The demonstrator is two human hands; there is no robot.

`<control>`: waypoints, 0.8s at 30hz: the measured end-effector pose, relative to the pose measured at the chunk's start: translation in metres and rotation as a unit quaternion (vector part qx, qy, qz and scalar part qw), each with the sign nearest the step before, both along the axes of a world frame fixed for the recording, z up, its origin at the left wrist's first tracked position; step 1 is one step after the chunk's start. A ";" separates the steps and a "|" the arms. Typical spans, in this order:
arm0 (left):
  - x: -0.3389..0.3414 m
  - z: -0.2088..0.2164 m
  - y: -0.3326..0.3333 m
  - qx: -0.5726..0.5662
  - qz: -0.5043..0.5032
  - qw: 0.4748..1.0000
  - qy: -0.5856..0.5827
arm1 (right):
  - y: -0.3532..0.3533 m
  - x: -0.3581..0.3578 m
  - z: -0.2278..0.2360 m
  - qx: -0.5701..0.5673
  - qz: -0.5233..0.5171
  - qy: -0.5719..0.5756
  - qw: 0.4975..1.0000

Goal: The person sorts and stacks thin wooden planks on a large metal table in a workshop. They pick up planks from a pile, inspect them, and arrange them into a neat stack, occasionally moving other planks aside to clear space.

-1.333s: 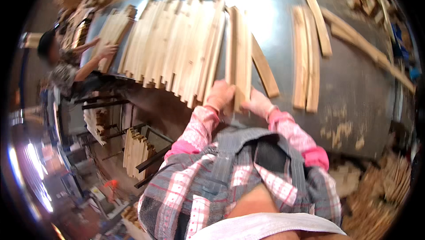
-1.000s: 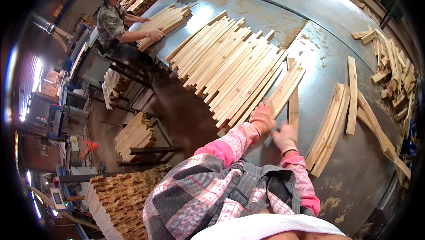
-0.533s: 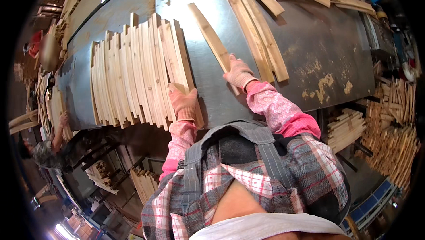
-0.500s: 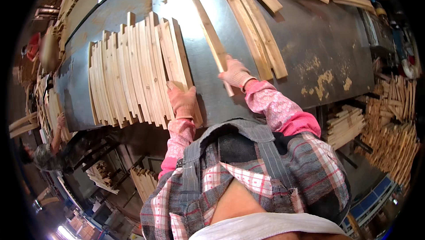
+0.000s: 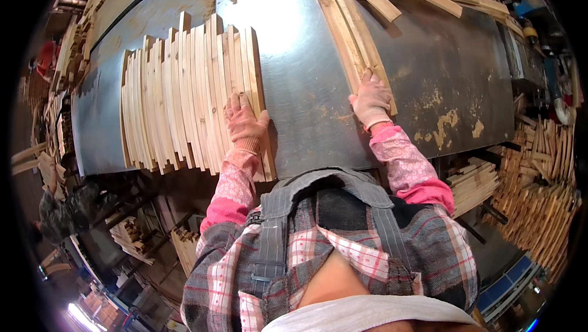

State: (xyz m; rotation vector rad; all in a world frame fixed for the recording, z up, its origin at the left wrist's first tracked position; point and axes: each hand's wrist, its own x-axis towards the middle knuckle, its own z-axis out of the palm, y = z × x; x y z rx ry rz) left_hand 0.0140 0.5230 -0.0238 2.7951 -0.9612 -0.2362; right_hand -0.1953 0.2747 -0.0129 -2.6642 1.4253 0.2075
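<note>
Across a grey metal worktable [image 5: 303,105], noted a row of pale wooden strips [image 5: 184,87] to the left, ends uneven, and a pair of strips [image 5: 342,31] well apart to the right. Found left hand [image 5: 245,123] spread flat on the row's right end, grasping nothing; right hand [image 5: 372,100] laid over the pair's near end, grip impossible to confirm. Advised: steady the row with light, flat pressure; bear evenly across both right-hand strips. Against half a second earlier: right hand shifted rightward, lone strip no longer seen in it; present whereabouts undetermined.
</note>
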 end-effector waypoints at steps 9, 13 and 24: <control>0.001 0.000 0.005 -0.019 0.008 1.000 0.001 | 0.034 0.007 0.018 0.154 0.039 0.158 0.975; 0.000 0.003 0.004 -0.014 0.013 1.000 0.013 | 0.050 -0.010 0.014 0.196 -0.063 0.065 0.976; -0.003 0.008 0.002 -0.018 0.015 1.000 0.006 | 0.009 -0.064 0.008 0.718 -0.116 -0.351 0.590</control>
